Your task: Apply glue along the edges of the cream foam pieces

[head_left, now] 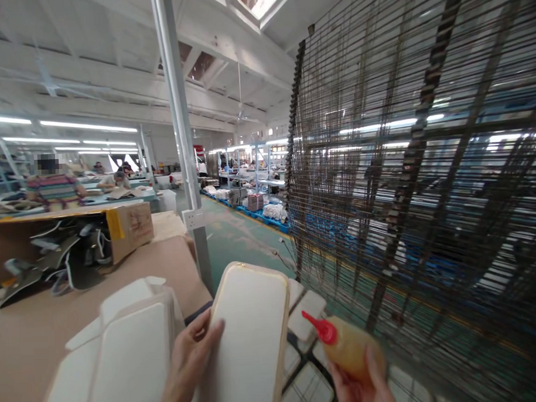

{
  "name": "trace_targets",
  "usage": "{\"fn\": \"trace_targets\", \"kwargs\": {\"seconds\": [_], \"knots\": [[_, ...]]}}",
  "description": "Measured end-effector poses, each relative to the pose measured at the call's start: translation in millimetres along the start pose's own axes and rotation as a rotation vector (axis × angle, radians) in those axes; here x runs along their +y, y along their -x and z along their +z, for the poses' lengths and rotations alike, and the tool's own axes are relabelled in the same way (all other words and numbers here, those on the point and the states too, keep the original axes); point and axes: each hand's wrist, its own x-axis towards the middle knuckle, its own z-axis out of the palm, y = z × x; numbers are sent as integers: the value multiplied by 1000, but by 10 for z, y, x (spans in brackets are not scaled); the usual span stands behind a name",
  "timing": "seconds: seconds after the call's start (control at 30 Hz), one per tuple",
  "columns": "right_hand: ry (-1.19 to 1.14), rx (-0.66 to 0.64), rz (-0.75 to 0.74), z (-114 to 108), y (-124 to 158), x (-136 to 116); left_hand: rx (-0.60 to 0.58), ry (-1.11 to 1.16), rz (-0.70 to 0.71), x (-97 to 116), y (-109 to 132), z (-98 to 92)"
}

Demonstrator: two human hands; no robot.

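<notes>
My left hand (192, 350) grips the left edge of a white rounded panel (250, 336), thumb on its face. A yellowish line, like glue, runs along the panel's rim. In my right hand (362, 379) is a squeeze bottle (354, 347) of amber liquid with a red nozzle cap (327, 331). The nozzle points up and left, apart from the panel. To the left of my left hand lies a stack of similar white panels (132, 352) on a brown-covered table. More pale panels (307, 314) rest on a dark wire rack below and behind the bottle.
A large wire drying rack (402, 161) rises on the right. On the table (173, 257) at left stands a cardboard box (132, 229) of dark cut pieces. A metal post (181, 110) stands behind the table. Other people (56, 185) work at tables farther back.
</notes>
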Motion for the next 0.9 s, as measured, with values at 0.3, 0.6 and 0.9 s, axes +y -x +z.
{"fn": "trace_targets", "kwargs": {"seconds": [0.3,0.6,0.9], "knots": [[306,-108,-583,597,165,-360,-264,24,-119,140,20,-83],[357,-124,-583,618,114,-375,-301,-34,-106,230,19,-104],[299,-100,-320,476,64,-148,-228,-99,6,20,-115,-115]]}}
